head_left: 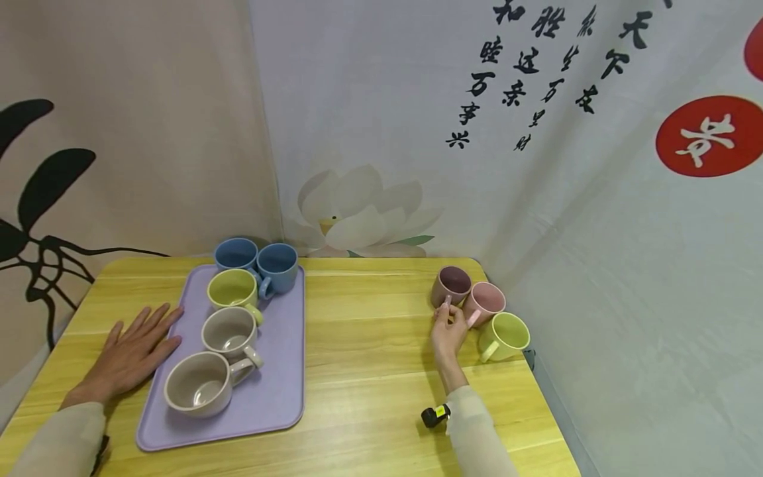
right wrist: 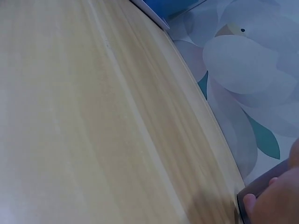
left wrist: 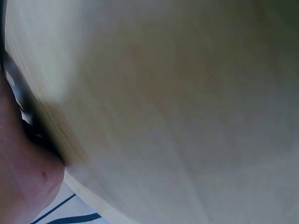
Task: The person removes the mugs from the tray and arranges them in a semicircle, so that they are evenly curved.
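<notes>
My right hand (head_left: 450, 336) pinches the handle of a dark purple mug (head_left: 450, 281) at the back right of the table. Right beside it stand a pink mug (head_left: 487, 298) and a yellow-green mug (head_left: 509, 338). In the right wrist view, fingers (right wrist: 271, 200) show against the purple mug (right wrist: 264, 183) in the lower right corner. My left hand (head_left: 131, 354) lies flat with spread fingers, its fingertips over the left rim of a lavender tray (head_left: 280, 391). Only part of that hand (left wrist: 32, 182) appears in the left wrist view.
On the tray stand two blue mugs (head_left: 278, 265), a yellow-green mug (head_left: 232, 288) and two beige mugs (head_left: 199, 384), handles toward the right. The wooden table (head_left: 363, 344) meets a printed curtain (head_left: 381, 132) at its back edge.
</notes>
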A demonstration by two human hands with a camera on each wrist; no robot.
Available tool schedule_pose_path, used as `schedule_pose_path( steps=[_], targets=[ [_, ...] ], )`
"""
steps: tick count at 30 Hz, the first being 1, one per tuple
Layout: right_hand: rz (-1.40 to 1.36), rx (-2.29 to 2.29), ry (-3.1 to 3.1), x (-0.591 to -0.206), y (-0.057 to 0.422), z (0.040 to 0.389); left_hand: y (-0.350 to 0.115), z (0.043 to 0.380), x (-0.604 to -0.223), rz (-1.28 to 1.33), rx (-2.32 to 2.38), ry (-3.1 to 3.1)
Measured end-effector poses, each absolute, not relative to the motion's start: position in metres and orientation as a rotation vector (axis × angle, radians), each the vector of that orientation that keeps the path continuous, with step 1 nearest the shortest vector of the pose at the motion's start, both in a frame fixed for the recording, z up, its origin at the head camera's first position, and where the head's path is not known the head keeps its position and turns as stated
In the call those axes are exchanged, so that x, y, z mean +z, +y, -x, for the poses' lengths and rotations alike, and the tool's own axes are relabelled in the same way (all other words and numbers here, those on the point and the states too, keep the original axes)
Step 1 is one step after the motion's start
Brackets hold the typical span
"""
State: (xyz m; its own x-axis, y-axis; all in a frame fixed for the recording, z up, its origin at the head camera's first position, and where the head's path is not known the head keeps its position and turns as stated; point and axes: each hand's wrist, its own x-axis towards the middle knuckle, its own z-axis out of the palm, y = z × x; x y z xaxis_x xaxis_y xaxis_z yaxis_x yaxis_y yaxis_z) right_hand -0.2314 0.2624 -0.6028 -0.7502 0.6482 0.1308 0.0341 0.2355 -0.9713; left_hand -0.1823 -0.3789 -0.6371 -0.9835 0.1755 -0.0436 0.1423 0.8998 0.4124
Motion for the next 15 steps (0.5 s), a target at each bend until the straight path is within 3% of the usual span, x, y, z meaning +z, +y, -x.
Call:
schedule_pose_path(
  steps=[15],
  targets=[
    [0.655,1.651,-1.866,-0.596,0.262,0.245,-0.381,0.183,-0.642,-0.251,0.655,2.987]
  ],
)
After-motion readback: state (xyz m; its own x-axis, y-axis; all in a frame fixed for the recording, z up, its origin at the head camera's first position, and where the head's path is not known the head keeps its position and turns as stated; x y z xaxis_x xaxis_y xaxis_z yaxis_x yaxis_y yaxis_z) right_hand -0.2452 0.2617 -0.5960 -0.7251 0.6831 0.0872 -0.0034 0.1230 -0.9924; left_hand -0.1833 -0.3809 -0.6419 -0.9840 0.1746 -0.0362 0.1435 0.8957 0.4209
